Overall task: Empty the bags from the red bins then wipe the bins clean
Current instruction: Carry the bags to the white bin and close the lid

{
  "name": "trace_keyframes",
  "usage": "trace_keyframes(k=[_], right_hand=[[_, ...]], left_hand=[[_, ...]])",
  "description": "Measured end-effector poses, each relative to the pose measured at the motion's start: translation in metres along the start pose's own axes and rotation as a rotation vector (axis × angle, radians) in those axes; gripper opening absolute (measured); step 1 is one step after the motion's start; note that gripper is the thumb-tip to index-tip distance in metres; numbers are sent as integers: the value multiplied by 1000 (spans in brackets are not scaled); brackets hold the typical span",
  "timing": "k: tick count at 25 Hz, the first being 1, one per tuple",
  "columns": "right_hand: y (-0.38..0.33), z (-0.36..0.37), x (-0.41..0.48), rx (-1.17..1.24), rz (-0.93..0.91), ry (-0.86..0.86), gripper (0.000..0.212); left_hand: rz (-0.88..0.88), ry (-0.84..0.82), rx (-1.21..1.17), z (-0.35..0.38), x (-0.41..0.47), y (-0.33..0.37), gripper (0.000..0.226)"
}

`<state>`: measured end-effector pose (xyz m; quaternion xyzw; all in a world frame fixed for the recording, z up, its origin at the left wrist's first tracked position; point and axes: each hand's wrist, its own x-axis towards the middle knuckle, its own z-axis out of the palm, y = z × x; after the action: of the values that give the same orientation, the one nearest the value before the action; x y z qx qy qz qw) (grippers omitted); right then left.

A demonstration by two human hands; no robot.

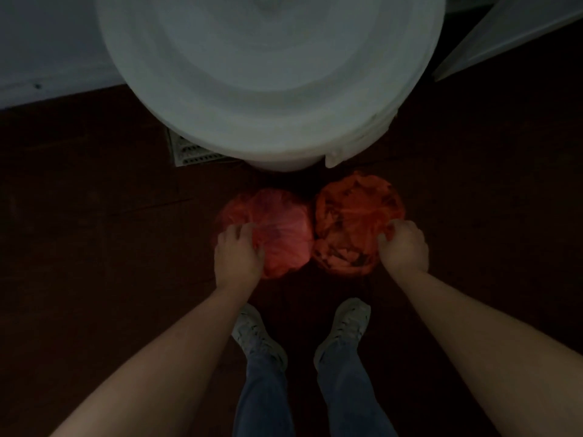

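Note:
Two small round red bins stand side by side on the dark floor, seen from above in dim light. The left bin (277, 228) is lined with a smooth red bag. The right bin (350, 222) holds an orange-red bag with crumpled contents. My left hand (238, 255) grips the left bin's near-left rim, fingers curled over the bag edge. My right hand (403, 247) grips the right bin's near-right rim the same way. The bins touch each other.
A large white round tub or roll (268, 74) stands just beyond the bins. A floor vent (192, 151) lies at its left base. A pale wall (47, 48) runs at the far left, a white panel (511, 36) at the far right. My shoes (252, 332) stand close behind the bins.

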<state>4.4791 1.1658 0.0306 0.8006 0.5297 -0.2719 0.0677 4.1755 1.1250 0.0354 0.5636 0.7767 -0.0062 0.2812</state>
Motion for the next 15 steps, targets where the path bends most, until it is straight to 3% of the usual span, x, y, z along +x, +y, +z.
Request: trace_keyframes(k=[3,6,9,13,15], right_hand=[[-3,-7,3,54,6,-42,51],[-10,-22,1,90,12,-79,59],[-27,-62,-5,115,17,-74,59],[-54,-137,-21,151,-15,-77,53],[-71,-178,-32,164,-58,-61,51]], left_hand=[[-66,-42,-5,-8,-3,-3,68],[-94,-72,32,-26,-4,1,71],[-100,-88,47,-67,-6,17,61],[60,-59,152,-144,-15,56,26],[97,-37,170,-191,-16,85,22]])
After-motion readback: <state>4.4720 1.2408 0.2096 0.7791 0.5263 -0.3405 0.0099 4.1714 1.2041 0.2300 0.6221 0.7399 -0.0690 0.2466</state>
